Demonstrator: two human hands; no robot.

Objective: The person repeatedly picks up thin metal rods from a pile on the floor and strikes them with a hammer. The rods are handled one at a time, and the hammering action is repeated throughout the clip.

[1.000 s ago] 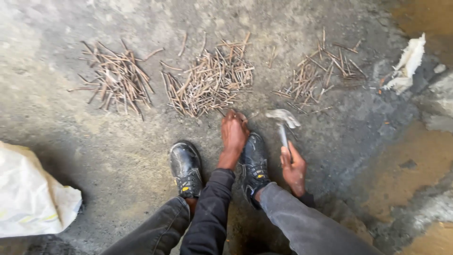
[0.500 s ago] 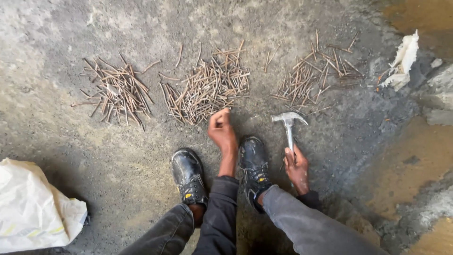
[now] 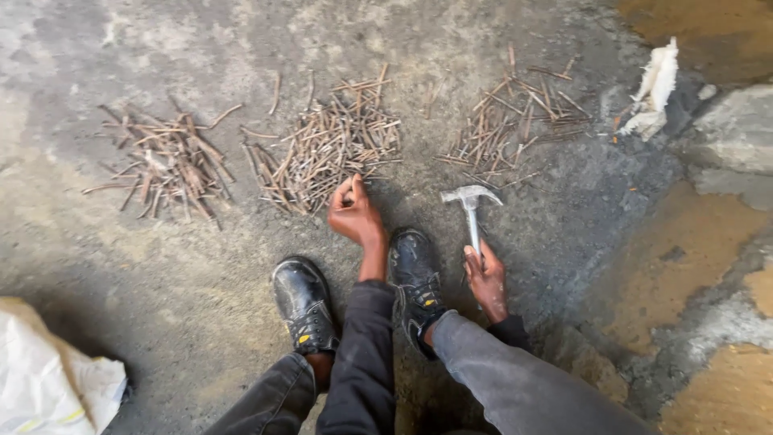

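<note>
Three nail piles on concrete; left hand (image 3: pixel 353 213) fingers curled together at middle pile (image 3: pixel 326 149) edge, pinched item unclear; right hand (image 3: pixel 486 278) wraps hammer (image 3: pixel 472 211) handle

Rough grey concrete floor (image 3: pixel 177 306) in daylight; ochre muddy patches (image 3: pixel 692 242) at three o'clock; white woven sack (image 3: pixel 48 387) at eight o'clock.

Rough grey concrete floor (image 3: pixel 201 314) carries three heaps of rusty nails (image 3: pixel 326 149), a white sack (image 3: pixel 48 387) and a crumpled white scrap (image 3: pixel 654 89).
</note>
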